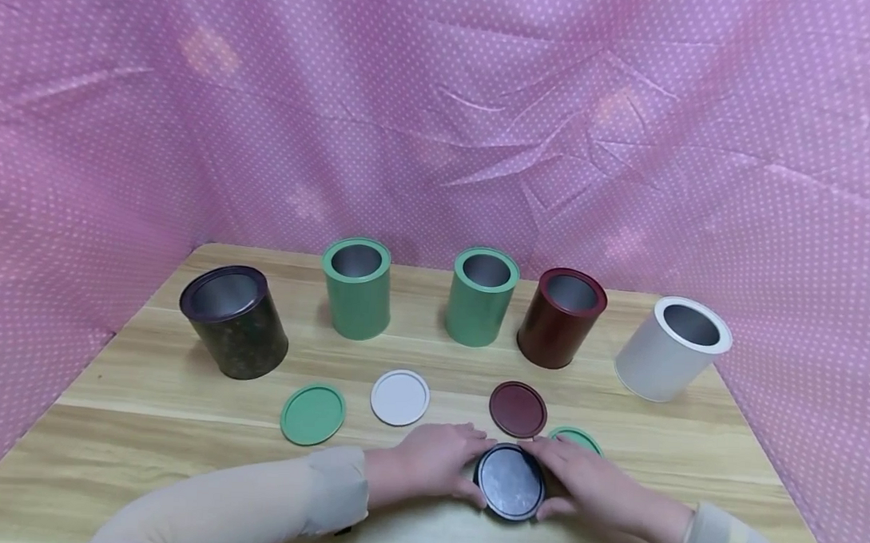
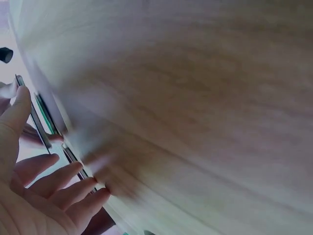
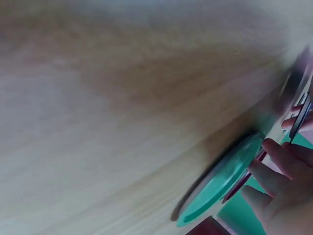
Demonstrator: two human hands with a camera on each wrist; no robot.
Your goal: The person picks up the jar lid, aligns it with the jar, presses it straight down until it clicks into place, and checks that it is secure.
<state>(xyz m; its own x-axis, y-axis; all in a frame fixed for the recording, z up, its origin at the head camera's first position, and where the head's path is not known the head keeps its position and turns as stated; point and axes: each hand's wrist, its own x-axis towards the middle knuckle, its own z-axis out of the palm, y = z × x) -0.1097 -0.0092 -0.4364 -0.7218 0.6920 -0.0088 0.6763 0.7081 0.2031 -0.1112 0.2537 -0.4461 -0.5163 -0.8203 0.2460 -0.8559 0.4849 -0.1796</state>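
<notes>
A round black lid (image 1: 511, 482) is held between my two hands near the front of the table. My left hand (image 1: 439, 462) grips its left edge with thumb and fingers. From the other side, my right hand (image 1: 591, 483) pinches the right edge. In both wrist views the lid shows edge-on and seems raised slightly off the wood. A dark red lid (image 1: 518, 409) lies just beyond it. Partly covered by my right hand is a green lid (image 1: 576, 438), which the right wrist view shows flat on the table.
Across the back stand open cans: a dark one (image 1: 242, 337), two green ones (image 1: 360, 305) (image 1: 478, 311), a dark red one (image 1: 557, 328) and a white one (image 1: 658, 359). Another green lid (image 1: 313, 414) and a white lid (image 1: 400, 398) lie left of centre. Pink dotted cloth (image 1: 440, 128) surrounds the table.
</notes>
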